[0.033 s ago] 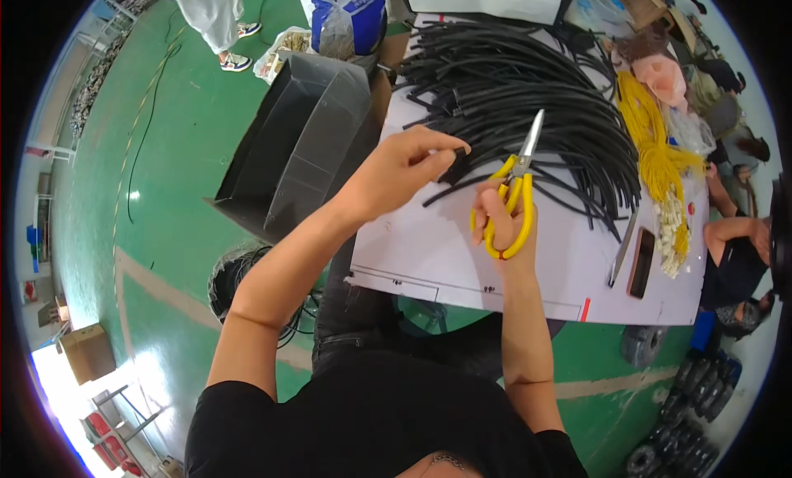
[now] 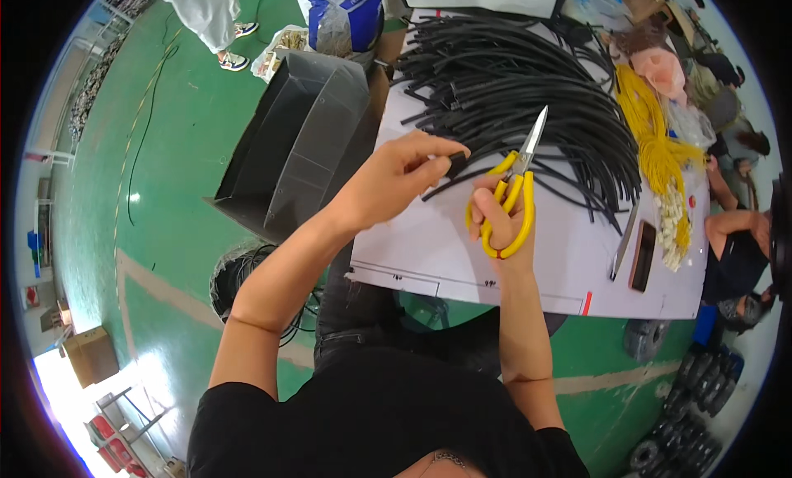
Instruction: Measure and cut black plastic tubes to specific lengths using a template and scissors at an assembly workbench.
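Between the thumb and fingers of my left hand point(image 2: 400, 177) is a short black piece point(image 2: 456, 161), perhaps a tube end; how far it extends is unclear. My right hand point(image 2: 505, 222) grips scissors point(image 2: 513, 194) by their yellow handles, the blades together and pointing up and slightly right. Both hands are over the near part of a white table point(image 2: 429, 255). Just beyond them lies a large spread pile of black tubes point(image 2: 520, 90), roughly parallel and curving down at the right. The scissors' blades overlap the pile in view.
An open dark box point(image 2: 289, 140) stands left of the table. On the table's right lie a phone point(image 2: 643, 255), a slim pointed tool point(image 2: 624, 240) and a bundle of yellow cords point(image 2: 648, 131). Black cable fills a bin point(image 2: 235, 276) by my left leg. Other people are at far left and right.
Very little differs. The scissors' tip has shifted slightly up and right, and more of the black piece shows at my left fingertips.
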`<state>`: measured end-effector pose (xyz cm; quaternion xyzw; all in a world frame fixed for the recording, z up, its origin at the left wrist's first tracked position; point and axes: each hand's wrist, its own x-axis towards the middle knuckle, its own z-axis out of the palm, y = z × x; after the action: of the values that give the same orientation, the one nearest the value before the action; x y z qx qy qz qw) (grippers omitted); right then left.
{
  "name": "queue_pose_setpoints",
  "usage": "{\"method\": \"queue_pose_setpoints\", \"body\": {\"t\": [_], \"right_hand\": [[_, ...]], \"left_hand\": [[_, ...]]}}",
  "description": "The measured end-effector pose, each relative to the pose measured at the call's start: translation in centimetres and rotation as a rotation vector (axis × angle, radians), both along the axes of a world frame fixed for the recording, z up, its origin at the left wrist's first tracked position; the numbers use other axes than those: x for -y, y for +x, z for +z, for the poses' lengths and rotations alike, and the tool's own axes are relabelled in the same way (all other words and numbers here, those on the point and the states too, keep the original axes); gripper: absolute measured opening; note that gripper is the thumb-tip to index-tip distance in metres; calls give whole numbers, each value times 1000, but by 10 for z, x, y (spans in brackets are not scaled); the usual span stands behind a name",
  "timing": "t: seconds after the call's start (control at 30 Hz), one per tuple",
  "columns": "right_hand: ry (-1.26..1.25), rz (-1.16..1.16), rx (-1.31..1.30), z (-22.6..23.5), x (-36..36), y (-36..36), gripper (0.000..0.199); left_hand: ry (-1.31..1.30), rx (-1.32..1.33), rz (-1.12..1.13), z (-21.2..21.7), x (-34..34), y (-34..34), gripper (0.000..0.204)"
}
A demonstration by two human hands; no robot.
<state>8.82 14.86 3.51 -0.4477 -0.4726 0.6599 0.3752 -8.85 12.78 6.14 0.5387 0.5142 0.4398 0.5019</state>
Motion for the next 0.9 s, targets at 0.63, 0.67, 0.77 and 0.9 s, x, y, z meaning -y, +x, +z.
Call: {"method": "queue_pose_setpoints", "body": {"t": [0.63,0.67,0.77,0.9], "right_hand": [[95,-1067,-165,-70,118,198,13],[87,-1096,-161,-79,122,205,13],[-39,-1179,-102,-94,124,213,17],[-14,-1174,-120,-98,119,220,21]], "left_hand": [[-317,-351,-178,-60,136,-51,11],[-358,-321,-148,-66,139,-51,10],[-417,-319,-171,-74,139,-52,8],[-447,-341,-114,-74,141,-48,5]]}}
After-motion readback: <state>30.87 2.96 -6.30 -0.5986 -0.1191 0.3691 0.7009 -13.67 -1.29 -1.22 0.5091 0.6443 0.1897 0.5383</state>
